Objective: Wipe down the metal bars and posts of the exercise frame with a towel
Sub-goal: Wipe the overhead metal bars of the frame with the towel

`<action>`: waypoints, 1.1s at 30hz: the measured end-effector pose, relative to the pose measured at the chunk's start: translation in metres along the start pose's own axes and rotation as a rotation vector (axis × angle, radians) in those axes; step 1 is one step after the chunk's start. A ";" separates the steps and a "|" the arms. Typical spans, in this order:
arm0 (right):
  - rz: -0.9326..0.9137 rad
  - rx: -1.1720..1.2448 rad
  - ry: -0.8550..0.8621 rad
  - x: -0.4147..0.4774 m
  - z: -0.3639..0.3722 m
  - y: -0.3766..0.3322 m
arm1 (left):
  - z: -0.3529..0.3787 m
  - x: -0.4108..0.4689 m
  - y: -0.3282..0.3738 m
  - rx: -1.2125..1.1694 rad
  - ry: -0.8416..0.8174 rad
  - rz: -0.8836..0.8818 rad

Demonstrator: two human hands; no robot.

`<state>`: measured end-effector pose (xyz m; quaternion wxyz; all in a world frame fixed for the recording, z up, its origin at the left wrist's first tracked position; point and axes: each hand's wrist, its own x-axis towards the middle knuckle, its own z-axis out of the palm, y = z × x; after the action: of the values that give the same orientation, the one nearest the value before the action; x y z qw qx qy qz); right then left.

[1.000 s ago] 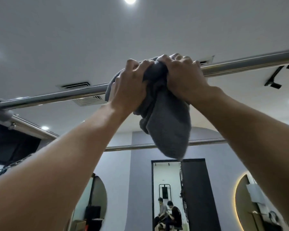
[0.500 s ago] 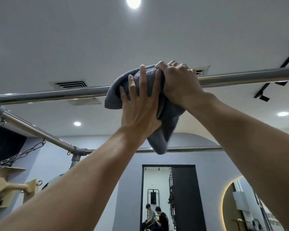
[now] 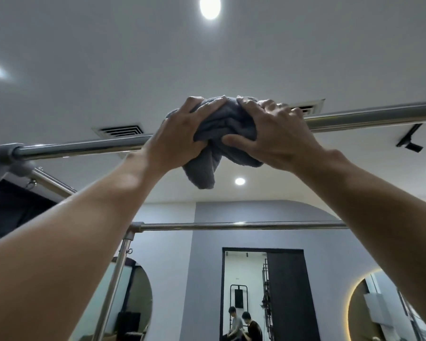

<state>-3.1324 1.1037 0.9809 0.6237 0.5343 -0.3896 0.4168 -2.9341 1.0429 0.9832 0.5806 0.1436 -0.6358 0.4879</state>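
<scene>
1. While you look up from below, the towel (image 3: 225, 123) sits bunched over the near bar (image 3: 84, 146), about midway along it. One loose fold hangs just under the bar.
2. Your left hand (image 3: 182, 137) grips the towel's left side, with fingers curled over the top and thumb tucked into the cloth below.
3. Your right hand (image 3: 274, 137) grips the right side the same way, fingers hooked over the top and thumb pressed into the cloth from underneath.
4. Your hands are close together, with a strip of towel showing between them. Whether your fingertips reach bare metal behind the cloth cannot be told.
5. At its left end the near bar enters a grey joint (image 3: 3, 157), and a side bar (image 3: 54, 182) runs from there toward the far bar (image 3: 231, 226).
6. A post (image 3: 113, 279) drops from the far bar's left end.
7. Above the frame are a round light (image 3: 210, 6) and a vent (image 3: 121, 130). Through a doorway (image 3: 245, 274) in the far wall, two people (image 3: 244, 326) sit.
</scene>
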 end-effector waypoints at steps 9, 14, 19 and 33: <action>-0.031 -0.037 0.099 0.017 0.023 -0.026 | 0.007 -0.012 -0.019 0.285 0.077 -0.051; 0.017 -0.056 0.182 0.012 0.024 -0.035 | 0.008 -0.014 -0.009 0.421 0.084 0.050; 0.033 0.044 0.113 0.030 0.031 -0.052 | -0.007 -0.011 -0.029 0.269 -0.020 -0.096; 0.033 0.134 0.227 0.039 0.054 -0.094 | -0.009 -0.033 -0.047 0.442 0.015 -0.261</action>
<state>-3.0326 1.0461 0.9923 0.6197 0.5176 -0.2968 0.5099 -2.8844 1.0143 0.9745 0.5981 0.3443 -0.4855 0.5368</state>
